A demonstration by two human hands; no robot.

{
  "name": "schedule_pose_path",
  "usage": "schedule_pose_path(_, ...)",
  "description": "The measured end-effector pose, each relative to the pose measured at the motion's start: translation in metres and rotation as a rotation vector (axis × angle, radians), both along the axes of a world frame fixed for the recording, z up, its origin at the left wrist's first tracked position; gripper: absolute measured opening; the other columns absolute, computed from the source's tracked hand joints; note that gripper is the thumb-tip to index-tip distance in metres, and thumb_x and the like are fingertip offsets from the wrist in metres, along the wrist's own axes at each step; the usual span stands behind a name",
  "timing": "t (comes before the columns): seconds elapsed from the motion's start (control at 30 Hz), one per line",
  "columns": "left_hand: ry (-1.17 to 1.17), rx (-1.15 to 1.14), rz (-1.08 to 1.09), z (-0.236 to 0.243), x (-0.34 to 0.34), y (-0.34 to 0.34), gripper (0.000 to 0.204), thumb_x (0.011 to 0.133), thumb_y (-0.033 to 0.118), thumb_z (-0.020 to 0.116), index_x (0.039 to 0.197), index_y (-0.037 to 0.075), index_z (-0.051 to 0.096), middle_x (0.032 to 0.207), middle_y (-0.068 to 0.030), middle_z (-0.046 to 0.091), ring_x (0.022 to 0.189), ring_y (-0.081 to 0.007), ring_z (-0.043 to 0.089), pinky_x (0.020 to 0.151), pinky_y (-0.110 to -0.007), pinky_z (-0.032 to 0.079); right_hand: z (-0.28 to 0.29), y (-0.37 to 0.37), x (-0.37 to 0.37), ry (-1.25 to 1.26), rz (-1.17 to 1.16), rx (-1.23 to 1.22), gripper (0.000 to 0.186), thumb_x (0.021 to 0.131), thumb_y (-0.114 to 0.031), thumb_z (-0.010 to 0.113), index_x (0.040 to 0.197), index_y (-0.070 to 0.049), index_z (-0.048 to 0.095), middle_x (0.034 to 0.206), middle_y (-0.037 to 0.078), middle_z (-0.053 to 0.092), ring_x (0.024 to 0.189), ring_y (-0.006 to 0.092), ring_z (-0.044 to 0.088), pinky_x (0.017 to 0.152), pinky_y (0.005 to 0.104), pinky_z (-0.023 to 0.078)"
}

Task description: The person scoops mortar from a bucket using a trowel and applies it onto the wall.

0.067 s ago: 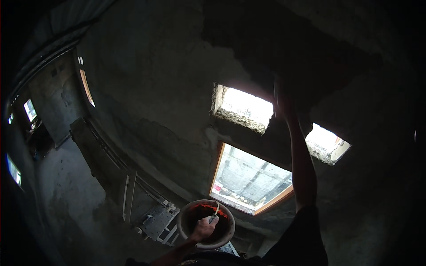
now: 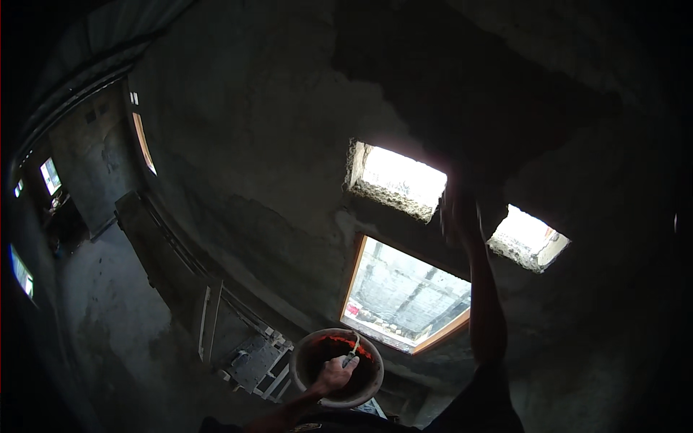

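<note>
My left hand [image 2: 336, 374] is closed round the pale handle of a round grey bucket [image 2: 297, 375], above its opening. The inside of the bucket is dark, with an orange-red glow along the far inner edge. My right arm reaches up along the rough grey wall [image 2: 281, 137]. At its end, my right hand [image 2: 462, 213] is a dark blur between two bright wall openings, just under a darker patch [image 2: 469, 86] of the wall. A thin pale edge shows beside its fingers, but I cannot make out what it is.
A wood-framed window [image 2: 408, 289] lies below the two rough openings [image 2: 401, 177] in the wall. To the left of the bucket stand a grey board [image 2: 253, 361] and wooden slats. Farther left is a grey floor [image 2: 115, 303], with small windows beyond.
My right hand has come down the wall, from beside the upper part of the left opening to near its lower corner. My left hand still holds the bucket handle.
</note>
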State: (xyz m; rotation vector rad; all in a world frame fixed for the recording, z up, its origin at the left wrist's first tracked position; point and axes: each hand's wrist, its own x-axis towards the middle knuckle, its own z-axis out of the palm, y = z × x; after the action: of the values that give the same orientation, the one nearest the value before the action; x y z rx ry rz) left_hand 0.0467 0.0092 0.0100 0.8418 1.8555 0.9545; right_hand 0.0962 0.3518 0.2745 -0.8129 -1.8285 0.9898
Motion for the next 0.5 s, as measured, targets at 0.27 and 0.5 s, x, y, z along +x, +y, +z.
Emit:
schedule_pose_path(0.27,-0.040,-0.008,-0.102,-0.014,0.031,-0.002,0.048,0.091,0.048,0.046,0.099,0.002,0.060,0.074,-0.0095,0.061,0.072,-0.0191,0.060,0.066,-0.035,0.046,-0.244,-0.193,0.173,-0.284,0.096,-0.815,0.027,0.076,-0.022,0.076,0.081,-0.007,0.055,0.055,-0.002,0.047,0.040,0.0075,0.042,0.037,0.0262,0.033)
schedule_pose_path(0.5,-0.421,-0.068,-0.231,-0.031,0.070,-0.006,0.038,0.094,0.039,0.041,0.083,0.005,0.052,0.061,-0.0025,0.050,0.055,-0.0126,0.051,0.051,-0.034,0.040,-0.343,-0.333,0.270,-0.422,-0.207,-0.663,0.036,0.071,-0.023,0.070,0.099,-0.003,0.062,0.090,0.014,0.067,0.085,0.0244,0.065,0.075,0.0360,0.049)
